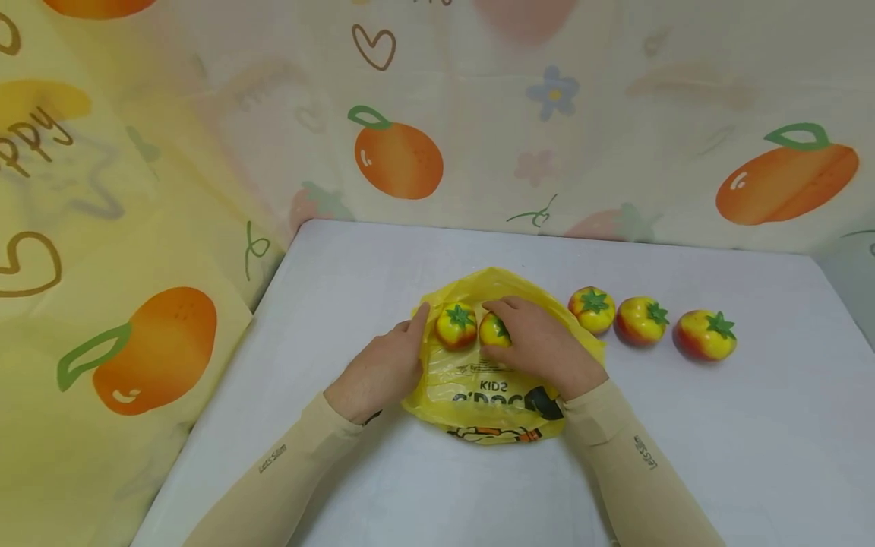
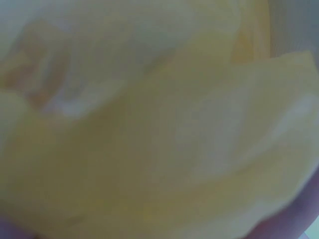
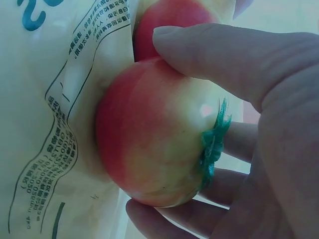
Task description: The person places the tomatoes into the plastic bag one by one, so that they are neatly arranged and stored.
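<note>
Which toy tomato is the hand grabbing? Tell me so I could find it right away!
Find the yellow bag in the middle of the white table. Two tomatoes sit at its top edge. It's the right-hand tomato, half hidden under the right hand, unlike the three lying bare farther right.

Pale lavender-white surface (image 1: 683, 456) here. A crumpled yellow plastic bag (image 1: 478, 403) lies flat near the middle, and just right of it three toy tomatoes (image 1: 641, 320) sit in a row.
</note>
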Demonstrator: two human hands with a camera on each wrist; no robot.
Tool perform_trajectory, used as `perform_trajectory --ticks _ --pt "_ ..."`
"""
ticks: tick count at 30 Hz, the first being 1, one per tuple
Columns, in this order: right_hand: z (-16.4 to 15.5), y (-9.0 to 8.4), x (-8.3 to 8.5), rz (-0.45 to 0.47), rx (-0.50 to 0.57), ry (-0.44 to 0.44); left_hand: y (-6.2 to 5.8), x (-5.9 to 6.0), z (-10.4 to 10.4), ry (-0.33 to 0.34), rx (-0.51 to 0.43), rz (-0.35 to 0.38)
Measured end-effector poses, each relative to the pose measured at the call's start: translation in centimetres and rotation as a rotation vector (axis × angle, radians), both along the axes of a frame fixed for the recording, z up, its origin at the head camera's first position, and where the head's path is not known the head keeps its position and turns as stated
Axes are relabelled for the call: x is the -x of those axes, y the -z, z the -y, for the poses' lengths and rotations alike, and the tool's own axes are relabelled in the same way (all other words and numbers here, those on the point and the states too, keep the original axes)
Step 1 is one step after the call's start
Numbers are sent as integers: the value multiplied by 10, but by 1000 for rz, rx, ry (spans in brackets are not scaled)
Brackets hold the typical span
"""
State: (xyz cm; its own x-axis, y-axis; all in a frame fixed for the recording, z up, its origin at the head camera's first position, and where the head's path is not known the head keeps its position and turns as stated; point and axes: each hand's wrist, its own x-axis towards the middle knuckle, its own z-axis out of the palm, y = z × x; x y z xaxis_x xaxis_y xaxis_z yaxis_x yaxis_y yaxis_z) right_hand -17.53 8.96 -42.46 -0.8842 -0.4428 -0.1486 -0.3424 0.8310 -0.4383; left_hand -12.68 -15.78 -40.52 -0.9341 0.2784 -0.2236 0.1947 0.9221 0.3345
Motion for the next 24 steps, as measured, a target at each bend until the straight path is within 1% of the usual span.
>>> perform_trajectory --ticks 6,12,19,24 --pt "1 -5 -1 3 -6 -5 0 0 1 0 2 -15" --pt "1 -16 -4 1 -4 9 -2 0 2 -8 -2 -16" --pt "-9 -45 -11 -26 49 21 -3 -1 1 -19 -12 -6" --pt "-31 -62 -19 -70 80 62 0 -1 0 -27 -15 6"
